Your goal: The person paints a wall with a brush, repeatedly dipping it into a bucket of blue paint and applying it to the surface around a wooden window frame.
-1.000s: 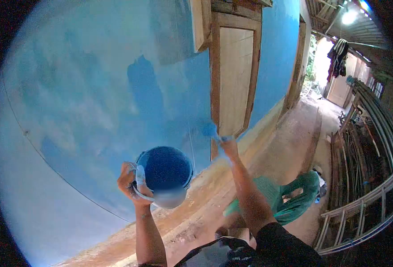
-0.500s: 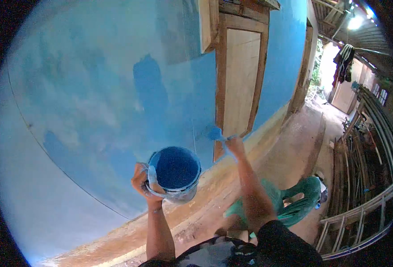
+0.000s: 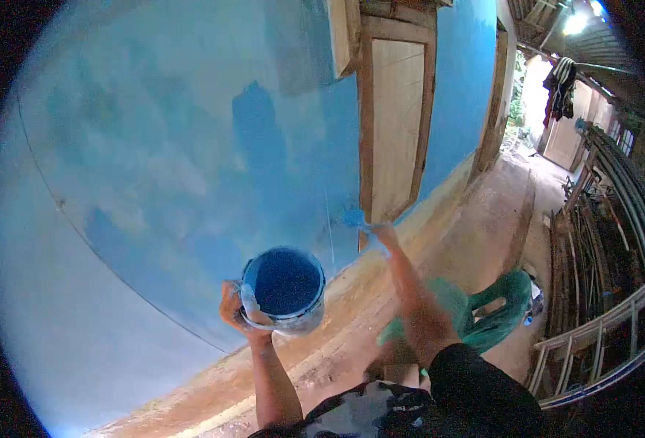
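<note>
My left hand (image 3: 236,310) is closed on the rim and side of a paint bucket (image 3: 302,321), held up before my body. Dark blue paint (image 3: 286,281) shows inside it, and a pale handle or strip lies by my thumb. My right hand (image 3: 386,237) grips a paintbrush (image 3: 353,217) whose blue bristles are at the wall, close to the lower left of the door frame. The wall (image 3: 191,146) carries patches of brighter blue over a faded, paler blue.
A wooden door (image 3: 397,109) in a brown frame is set into the wall. A ledge (image 3: 213,387) runs along its foot. On the right lie a ladder (image 3: 593,332) and stacked poles (image 3: 618,190). Green cloth (image 3: 499,314) is below my right arm, and clothes (image 3: 560,89) hang farther back.
The view has shifted slightly. The brush's bristles have turned to lie more level against the wall, and the bucket is a little lower in view. Both hands keep their hold.
</note>
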The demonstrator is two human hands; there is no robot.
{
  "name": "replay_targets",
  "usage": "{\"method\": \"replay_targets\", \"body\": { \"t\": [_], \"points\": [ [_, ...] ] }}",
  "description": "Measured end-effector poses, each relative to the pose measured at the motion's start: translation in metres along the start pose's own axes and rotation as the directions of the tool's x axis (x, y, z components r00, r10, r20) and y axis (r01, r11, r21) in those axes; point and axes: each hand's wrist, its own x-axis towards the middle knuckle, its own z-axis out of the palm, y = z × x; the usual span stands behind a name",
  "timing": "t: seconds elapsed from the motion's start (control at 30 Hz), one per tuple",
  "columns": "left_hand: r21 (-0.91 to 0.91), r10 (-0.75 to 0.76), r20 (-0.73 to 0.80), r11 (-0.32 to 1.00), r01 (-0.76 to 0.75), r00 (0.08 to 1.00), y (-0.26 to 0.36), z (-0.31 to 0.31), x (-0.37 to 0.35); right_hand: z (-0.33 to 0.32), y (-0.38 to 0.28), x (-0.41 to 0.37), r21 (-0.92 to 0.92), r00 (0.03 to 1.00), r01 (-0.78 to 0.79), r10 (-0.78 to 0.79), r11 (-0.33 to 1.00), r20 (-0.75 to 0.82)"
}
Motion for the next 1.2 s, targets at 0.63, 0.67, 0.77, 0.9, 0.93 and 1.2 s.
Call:
{"method": "replay_targets", "body": {
  "t": [0.63,0.67,0.77,0.9,0.93,1.2],
  "points": [
    [-0.207,0.024,0.133,0.978,0.004,0.991,0.039,-0.034,-0.050,0.036,-0.295,-0.272,0.309,0.952,-0.294,0.250,0.904,0.174],
    [-0.115,-0.094,0.097,0.988,0.105,0.991,0.035,-0.039,-0.061,0.035,-0.292,-0.274,0.308,0.952,-0.296,0.253,0.904,0.174],
    [-0.310,-0.425,0.250,0.816,0.488,0.870,0.022,-0.051,-0.082,0.040,-0.290,-0.281,0.074,0.969,-0.245,0.241,0.967,0.054],
    [-0.342,-0.616,0.387,0.595,0.727,0.686,-0.013,-0.096,-0.155,0.046,-0.305,-0.282,0.020,0.995,-0.039,0.041,0.999,-0.095],
    [-0.400,-0.650,0.434,0.481,0.780,0.623,-0.005,-0.092,-0.158,0.044,-0.309,-0.281,0.020,0.994,-0.030,0.032,0.999,-0.101],
    [-0.564,-0.695,0.705,-0.428,0.706,0.142,0.007,-0.093,-0.124,0.060,-0.331,-0.296,0.048,0.988,0.141,-0.144,0.989,0.064]
  ]
}}
